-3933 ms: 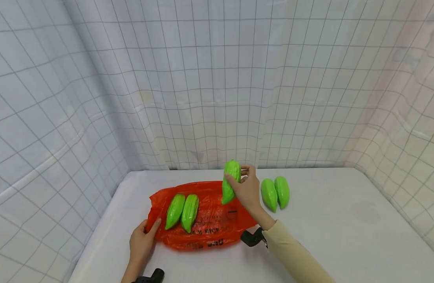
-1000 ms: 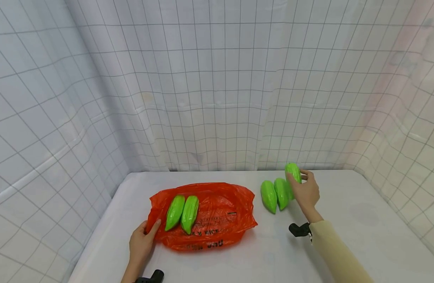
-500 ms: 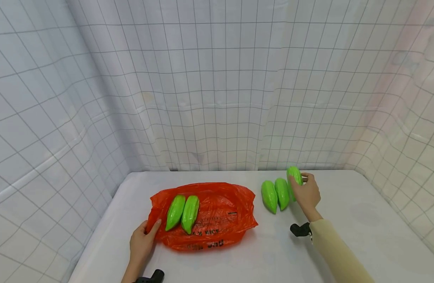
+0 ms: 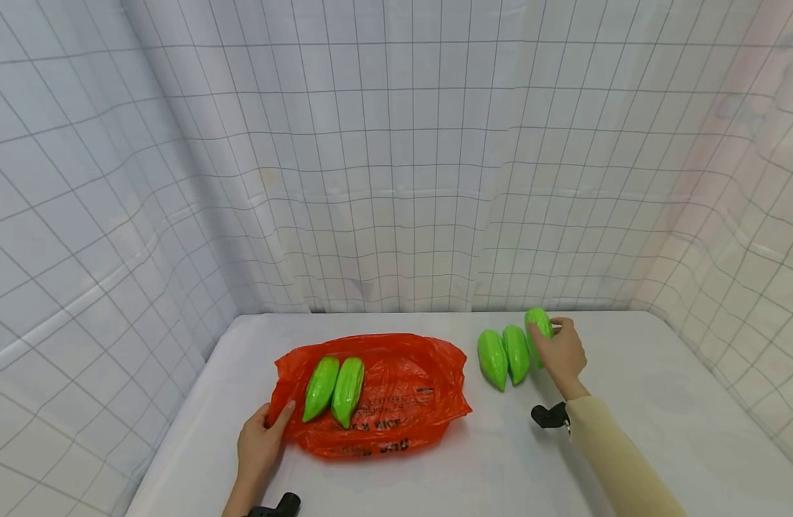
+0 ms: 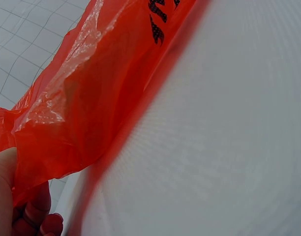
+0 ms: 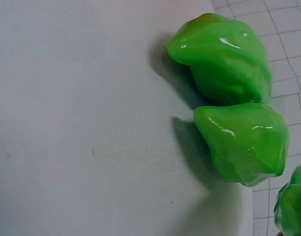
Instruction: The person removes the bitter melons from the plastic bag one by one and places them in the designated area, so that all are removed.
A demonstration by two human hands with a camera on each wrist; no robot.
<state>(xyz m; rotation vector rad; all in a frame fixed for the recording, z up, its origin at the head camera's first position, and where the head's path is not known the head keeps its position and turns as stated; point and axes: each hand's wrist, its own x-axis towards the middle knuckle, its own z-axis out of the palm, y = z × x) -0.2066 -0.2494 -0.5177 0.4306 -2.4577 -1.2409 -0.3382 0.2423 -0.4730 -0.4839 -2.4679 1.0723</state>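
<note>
In the head view my left hand (image 4: pixel 259 444) pinches the left edge of a red plastic bag (image 4: pixel 402 395) lying flat with black print on it. The left wrist view shows the thumb (image 5: pixel 3 182) on top of the film and fingers curled beneath. Two green bitter melons (image 4: pixel 320 388) lie side by side on the bag's left half. At the right, my right hand (image 4: pixel 562 353) grips another bitter melon (image 4: pixel 538 324), its lower part partly hidden by the thumb. Immediately left of it, two more bitter melons (image 4: pixel 493 360) rest on the table, seen end-on in the right wrist view.
A white table (image 4: pixel 654 416) carries everything. White curtains with a dark grid (image 4: pixel 396 179) hang behind it and along both sides. Black wrist cameras (image 4: pixel 550 415) sit on both wrists, and a beige sleeve (image 4: pixel 618 459) covers the right forearm.
The right hand has carried its bitter melon from above the bag to the right of the two melons. Over the last second it has come down slightly. The left hand stays put.
</note>
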